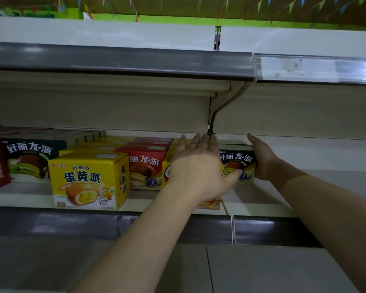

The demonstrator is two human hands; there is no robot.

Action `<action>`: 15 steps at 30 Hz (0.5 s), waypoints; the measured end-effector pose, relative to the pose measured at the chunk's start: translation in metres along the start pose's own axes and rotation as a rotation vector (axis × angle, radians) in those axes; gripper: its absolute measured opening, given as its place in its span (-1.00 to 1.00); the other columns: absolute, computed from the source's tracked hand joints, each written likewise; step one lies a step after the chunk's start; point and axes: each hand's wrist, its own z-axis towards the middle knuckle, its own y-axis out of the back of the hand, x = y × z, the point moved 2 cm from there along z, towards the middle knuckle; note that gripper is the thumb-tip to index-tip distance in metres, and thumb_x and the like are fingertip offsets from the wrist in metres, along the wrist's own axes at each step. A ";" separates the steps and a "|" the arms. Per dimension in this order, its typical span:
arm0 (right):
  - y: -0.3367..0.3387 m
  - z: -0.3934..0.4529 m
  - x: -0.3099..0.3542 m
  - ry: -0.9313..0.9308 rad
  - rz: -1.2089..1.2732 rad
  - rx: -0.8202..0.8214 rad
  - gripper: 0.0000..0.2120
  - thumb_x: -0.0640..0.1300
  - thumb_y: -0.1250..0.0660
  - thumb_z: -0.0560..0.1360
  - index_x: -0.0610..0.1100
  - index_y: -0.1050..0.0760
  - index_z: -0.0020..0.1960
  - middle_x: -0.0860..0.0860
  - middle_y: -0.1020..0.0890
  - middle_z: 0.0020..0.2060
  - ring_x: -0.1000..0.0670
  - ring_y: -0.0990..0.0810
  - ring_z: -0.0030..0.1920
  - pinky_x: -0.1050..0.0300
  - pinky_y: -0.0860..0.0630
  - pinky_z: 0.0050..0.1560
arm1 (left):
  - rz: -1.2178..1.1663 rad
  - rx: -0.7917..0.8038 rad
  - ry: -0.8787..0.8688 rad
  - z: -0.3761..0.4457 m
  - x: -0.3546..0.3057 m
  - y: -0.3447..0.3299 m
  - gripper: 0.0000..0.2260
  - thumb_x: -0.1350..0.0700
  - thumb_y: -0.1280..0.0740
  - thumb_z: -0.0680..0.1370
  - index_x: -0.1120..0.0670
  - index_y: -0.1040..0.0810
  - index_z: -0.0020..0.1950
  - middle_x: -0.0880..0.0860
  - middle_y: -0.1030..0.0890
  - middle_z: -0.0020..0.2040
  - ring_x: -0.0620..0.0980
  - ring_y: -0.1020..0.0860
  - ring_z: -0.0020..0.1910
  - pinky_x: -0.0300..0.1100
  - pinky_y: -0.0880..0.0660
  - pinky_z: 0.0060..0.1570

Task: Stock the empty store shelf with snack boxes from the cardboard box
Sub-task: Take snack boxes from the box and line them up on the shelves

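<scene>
I have the dark green cardboard snack box (237,163) between my two hands on the white metal shelf (258,199). My left hand (199,166) lies flat with straight fingers against its left side, thumb on the front; my right hand (262,159) cups its right edge. The box stands deep, just beside the yellow snack box (167,168). If I push unevenly, I think it can twist or knock this neighbour.

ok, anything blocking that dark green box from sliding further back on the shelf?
Nothing visible. The dark green box sits between the left hand and the right hand, with bare shelf to its right. The space directly behind it is hidden by the box itself.
</scene>
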 end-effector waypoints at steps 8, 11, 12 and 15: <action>-0.005 0.000 0.004 0.174 -0.135 -0.274 -0.52 0.11 -0.02 0.66 -0.25 -0.43 0.28 -0.17 -0.58 -0.07 -0.13 -0.55 -0.15 -0.02 -0.48 0.07 | -0.441 -0.254 0.173 -0.048 0.039 -0.003 -0.16 -0.33 -0.24 0.48 -0.03 0.11 0.59 -0.02 -0.03 0.59 -0.03 -0.03 0.54 -0.17 -0.06 0.46; -0.010 -0.013 0.013 0.189 -0.221 -0.377 -0.45 0.11 0.09 0.68 -0.25 -0.28 0.46 -0.22 -0.47 0.28 -0.18 -0.48 0.11 0.03 -0.38 0.12 | -0.527 -0.209 0.231 -0.055 0.051 -0.013 -0.13 -0.33 -0.32 0.43 -0.05 0.04 0.57 -0.01 -0.09 0.55 -0.03 -0.08 0.51 -0.15 -0.15 0.43; -0.008 -0.018 0.018 0.178 -0.207 -0.408 -0.44 0.11 0.08 0.68 -0.26 -0.23 0.49 -0.21 -0.41 0.36 -0.20 -0.45 0.24 0.03 -0.36 0.18 | -0.542 -0.202 0.235 -0.056 0.052 -0.014 -0.14 -0.33 -0.33 0.42 -0.05 0.00 0.56 -0.01 -0.12 0.54 -0.02 -0.11 0.50 -0.12 -0.18 0.43; -0.006 -0.041 0.032 0.215 -0.195 -0.416 -0.52 -0.03 0.00 0.68 -0.29 -0.20 0.50 -0.22 -0.32 0.45 -0.21 -0.32 0.43 -0.04 -0.29 0.35 | -0.580 -0.205 0.280 -0.057 0.056 -0.016 -0.19 -0.32 -0.37 0.39 -0.03 -0.12 0.50 0.01 -0.20 0.48 0.01 -0.20 0.48 -0.06 -0.29 0.42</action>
